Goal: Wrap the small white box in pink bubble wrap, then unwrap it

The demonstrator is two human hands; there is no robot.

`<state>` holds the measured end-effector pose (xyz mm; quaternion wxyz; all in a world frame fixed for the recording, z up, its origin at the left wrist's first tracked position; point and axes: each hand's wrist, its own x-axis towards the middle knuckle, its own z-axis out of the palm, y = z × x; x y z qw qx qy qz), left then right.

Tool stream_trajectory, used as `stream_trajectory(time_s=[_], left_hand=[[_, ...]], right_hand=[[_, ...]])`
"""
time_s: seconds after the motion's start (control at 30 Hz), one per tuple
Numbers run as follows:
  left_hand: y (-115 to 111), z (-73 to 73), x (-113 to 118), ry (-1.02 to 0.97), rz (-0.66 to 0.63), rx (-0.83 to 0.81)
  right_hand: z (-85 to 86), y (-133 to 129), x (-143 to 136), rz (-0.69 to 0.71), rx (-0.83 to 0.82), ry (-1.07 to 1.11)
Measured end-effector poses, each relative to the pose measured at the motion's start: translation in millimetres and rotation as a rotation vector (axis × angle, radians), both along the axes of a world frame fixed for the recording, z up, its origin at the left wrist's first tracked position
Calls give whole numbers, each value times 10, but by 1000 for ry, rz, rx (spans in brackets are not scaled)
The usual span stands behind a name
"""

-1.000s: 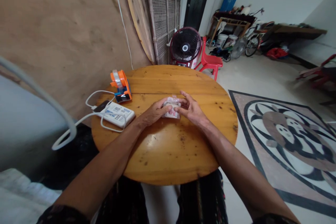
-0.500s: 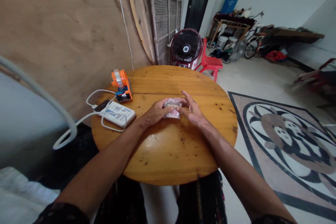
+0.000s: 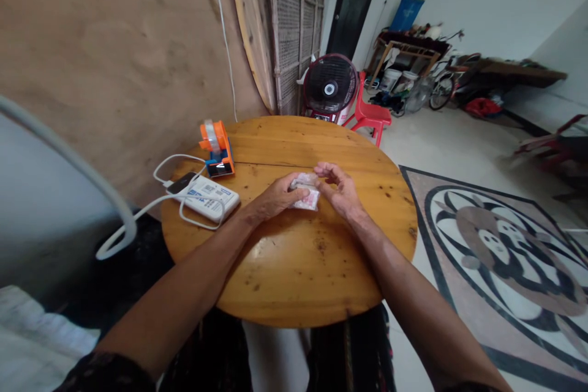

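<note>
A small clear plastic packet [image 3: 310, 197] with pinkish print lies over the middle of the round wooden table [image 3: 294, 282]. My left hand [image 3: 280, 193] grips its left side, thumb on top. At the packet's right edge is my right hand [image 3: 337, 188], its fingers bent and apart; whether its fingertips touch the plastic is hard to tell. What the packet contains cannot be made out.
On the table's left stand an orange and blue tape dispenser [image 3: 220, 150] and a white box [image 3: 209, 197] with a dark device and white cable on it. Behind the table are a fan [image 3: 329, 89] and a red chair [image 3: 371, 111].
My right hand has opened away from the packet's top, so more of the packet shows. My left hand still holds it. The view has shifted slightly.
</note>
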<state>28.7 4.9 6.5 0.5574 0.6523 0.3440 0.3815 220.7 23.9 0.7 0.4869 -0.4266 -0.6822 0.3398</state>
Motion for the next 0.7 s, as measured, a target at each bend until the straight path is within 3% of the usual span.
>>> stream_trajectory(time_s=[0.17,0.33,0.57,0.7], left_hand=[[12,-16,7,-7,-7,12],[5,-17,2,32,6,43],[6,-39,2,29,1,33],[27,-50,1,24,-11,11]], right_hand=[[27,61,-37,-54,58,-57],[103,64,-56,-19,141,-135],[196,175,-104,-13,109,-86],[238,193,-107,28,9,-1]])
